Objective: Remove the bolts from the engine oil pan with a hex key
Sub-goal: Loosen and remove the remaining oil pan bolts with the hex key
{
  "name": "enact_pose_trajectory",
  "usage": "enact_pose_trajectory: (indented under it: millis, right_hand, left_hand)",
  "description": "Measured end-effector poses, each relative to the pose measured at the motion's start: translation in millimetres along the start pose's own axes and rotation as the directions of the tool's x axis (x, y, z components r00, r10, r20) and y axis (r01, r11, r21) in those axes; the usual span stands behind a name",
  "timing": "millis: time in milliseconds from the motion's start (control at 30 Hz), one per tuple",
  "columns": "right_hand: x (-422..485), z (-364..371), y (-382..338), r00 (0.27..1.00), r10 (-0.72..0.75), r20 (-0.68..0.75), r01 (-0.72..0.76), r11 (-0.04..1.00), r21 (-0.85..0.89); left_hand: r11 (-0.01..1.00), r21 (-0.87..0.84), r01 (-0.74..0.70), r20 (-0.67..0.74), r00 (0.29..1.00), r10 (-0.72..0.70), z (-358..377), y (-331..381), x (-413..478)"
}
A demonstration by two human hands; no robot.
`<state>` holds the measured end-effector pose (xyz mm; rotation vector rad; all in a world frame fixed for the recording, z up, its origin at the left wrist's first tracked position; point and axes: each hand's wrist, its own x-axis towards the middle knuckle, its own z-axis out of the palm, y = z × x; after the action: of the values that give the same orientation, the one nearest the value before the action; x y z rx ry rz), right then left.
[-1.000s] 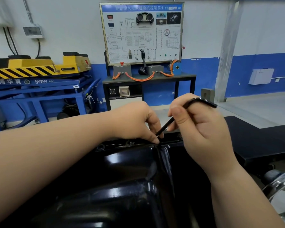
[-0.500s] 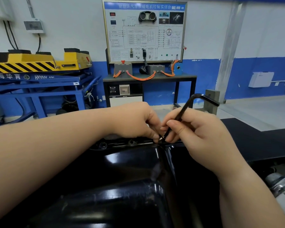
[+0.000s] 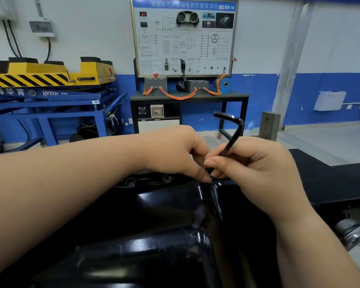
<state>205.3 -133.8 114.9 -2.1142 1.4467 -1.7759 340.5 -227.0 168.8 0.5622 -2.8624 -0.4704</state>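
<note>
A glossy black oil pan [image 3: 154,225] fills the lower view. On its far flange show two bolt holes or bolt heads [image 3: 131,181], too dark to tell which. A black L-shaped hex key [image 3: 233,132] stands nearly upright at the flange, its short arm pointing left at the top. My right hand [image 3: 256,169] pinches the key's long shaft low down. My left hand [image 3: 175,152] has curled fingers at the key's lower tip on the flange; whatever they pinch is hidden.
A black workbench surface [image 3: 330,179] extends to the right. Shiny metal engine parts [image 3: 355,233] sit at the lower right. Beyond stand a training board on a black table [image 3: 185,96] and a blue-and-yellow lift [image 3: 46,84] at left.
The hex key has turned: its short arm pointed right before and now points left, with the shaft more upright. My right hand regripped lower on the shaft. My left hand stayed at the tip.
</note>
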Motion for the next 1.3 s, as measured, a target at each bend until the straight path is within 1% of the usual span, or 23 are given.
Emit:
enact_pose_trajectory:
  millis: [133,267,300,400,467,600,767,867,967,1067,1133,1200,1300]
  right_hand:
    - [0.3,2.8,-2.0,1.0,0.015,-0.016,-0.015,1.0,0.019]
    - [0.1,3.3,-4.6,1.0,0.027,0.002,-0.027,1.0,-0.003]
    - [-0.2,2.8,-5.4,0.999,0.037,0.012,-0.038,0.998,0.041]
    - [-1.3,-1.3,-7.0,0.997,0.062,0.048,-0.073,0.96,0.272]
    - [-3.2,-4.3,-7.1,0.997,0.037,0.07,-0.056,0.949,0.309]
    - [-4.4,-5.6,-7.8,0.997,-0.007,0.076,-0.017,0.95,0.311]
    - [-3.4,-5.6,-5.5,1.0,0.02,0.015,-0.024,0.939,0.342]
    - [-3.5,-3.8,-6.0,1.0,-0.007,0.01,0.003,0.953,0.302]
    - [-4.1,0.7,-5.8,1.0,0.01,0.002,-0.01,0.954,0.301]
    - [-4.0,3.3,-4.6,0.999,0.036,-0.024,-0.027,0.944,0.329]
    - [-3.6,3.5,-5.3,0.999,0.037,-0.037,-0.024,0.95,0.312]
    - [-3.3,3.5,-5.4,0.999,0.048,-0.024,-0.039,0.956,0.29]
    - [-2.9,2.0,-7.5,0.998,0.028,0.048,-0.042,0.947,0.319]
  left_hand:
    - [1.0,0.015,-0.013,-0.059,0.998,0.014,3.1,-0.3,1.5]
    - [0.994,0.104,-0.029,-0.084,0.996,0.038,4.3,0.8,3.9]
    - [0.993,0.116,-0.023,-0.091,0.995,0.034,4.3,0.8,4.5]
    - [0.988,0.154,0.005,-0.105,0.994,0.011,4.2,0.7,6.0]
    - [0.986,0.168,0.005,-0.103,0.995,0.012,4.2,0.8,6.4]
    - [0.987,0.157,-0.022,-0.086,0.996,0.036,3.4,0.4,6.0]
    - [0.991,0.135,-0.023,-0.047,0.998,0.03,5.5,-3.6,7.5]
    - [0.99,0.136,-0.045,-0.037,0.998,0.05,5.7,-3.6,5.6]
    - [0.98,0.177,-0.092,-0.045,0.994,0.102,5.5,-2.3,4.4]
    - [0.96,0.271,-0.067,-0.057,0.995,0.086,6.9,-1.7,4.6]
    - [0.968,0.246,-0.06,-0.057,0.995,0.076,6.8,-0.7,4.4]
    - [0.974,0.215,-0.063,-0.056,0.995,0.077,6.1,-1.7,4.2]
    - [0.963,0.26,-0.077,-0.039,0.995,0.09,5.2,0.0,4.3]
